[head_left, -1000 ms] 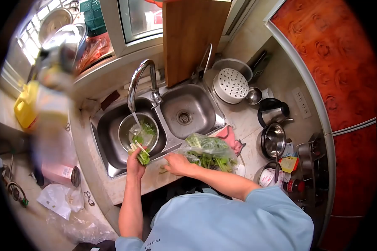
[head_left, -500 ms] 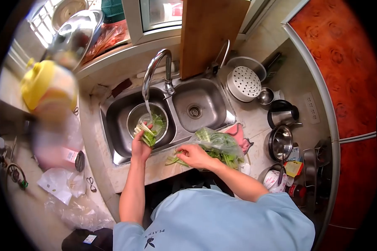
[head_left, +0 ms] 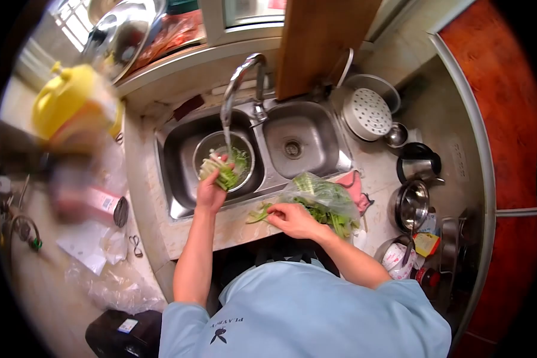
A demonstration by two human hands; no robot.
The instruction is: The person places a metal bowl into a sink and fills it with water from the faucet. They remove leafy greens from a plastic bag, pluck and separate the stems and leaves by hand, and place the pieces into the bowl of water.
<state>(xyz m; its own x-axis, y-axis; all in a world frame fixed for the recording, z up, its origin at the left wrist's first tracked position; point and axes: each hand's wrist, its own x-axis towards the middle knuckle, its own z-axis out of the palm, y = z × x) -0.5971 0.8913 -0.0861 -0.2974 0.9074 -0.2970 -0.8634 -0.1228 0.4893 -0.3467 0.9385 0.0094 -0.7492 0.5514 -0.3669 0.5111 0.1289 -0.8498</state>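
Observation:
My left hand (head_left: 210,192) is closed around a bunch of leafy greens (head_left: 227,178) with pale stalks, held over the front of a metal bowl (head_left: 201,149). That bowl stands in the left sink basin (head_left: 176,164), with more greens inside. Water runs into it from the curved faucet (head_left: 227,101). On the counter's front edge, my right hand (head_left: 293,219) has its fingers closed on loose green stalks (head_left: 258,213). Beside it lies a clear plastic bag (head_left: 325,196) with leafy greens in and under it.
The right sink basin (head_left: 301,131) shows its drain. A pink cloth (head_left: 353,190) lies right of the bag. Farther right are a white perforated steamer (head_left: 368,113), metal bowls (head_left: 413,206) and a kettle (head_left: 414,164). A yellow-topped jug (head_left: 71,101) stands left.
The whole view has shifted, so the scene sits farther right. My left hand still holds its bunch by the bowl, and my right hand stays at the stalks.

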